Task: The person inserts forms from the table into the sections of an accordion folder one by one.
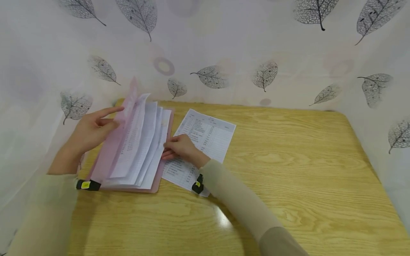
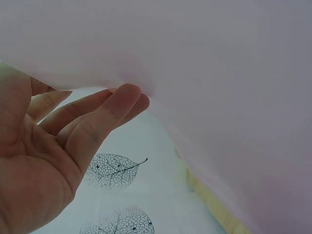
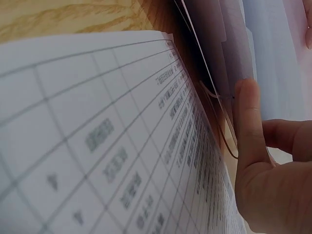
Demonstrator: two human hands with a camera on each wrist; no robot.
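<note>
A pink folder (image 1: 157, 185) stands partly open on the left of the table, with several printed white sheets (image 1: 136, 153) fanned inside it. My left hand (image 1: 91, 131) pinches the edge of its raised translucent pink cover (image 1: 107, 154) between thumb and fingers; that cover (image 2: 219, 87) fills much of the left wrist view. At the folder's right side, my right hand (image 1: 182, 147) pinches the edge of the inner sheets with thumb and index finger (image 3: 248, 112). Beneath this hand lies a loose printed sheet (image 1: 213, 131) with a table of rows, its left edge beside the folder.
The wooden table (image 1: 288, 170) extends to the right of the loose sheet. A pale curtain (image 1: 237, 49) with leaf prints hangs behind the table and along both sides. A thin loop of cord (image 3: 224, 131) shows by the folder's edge.
</note>
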